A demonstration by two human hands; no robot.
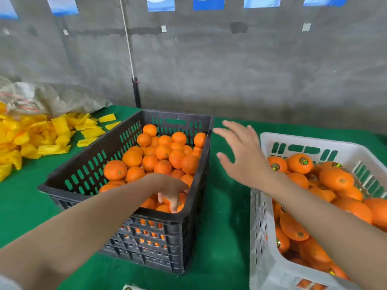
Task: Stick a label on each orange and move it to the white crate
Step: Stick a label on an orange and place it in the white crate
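Reaching into the black crate (109, 143), left hand (170, 190) grips orange (180, 206).

A left crate (117, 147) and a right crate (264, 237) are standing side by side, a gap between them, on a table (226, 216), each holding a heap of oranges (163, 152), with a pole (136, 93) and a wall (251, 70) rising behind them. A pile of sleeves (31, 139) is lying on the table left of the left crate, with a sack (54, 97) behind it. The left hand (171, 191) is reaching down into the left crate's near end, fingers curling round an orange (181, 205), while the right hand (240, 151) is hovering over the gap.
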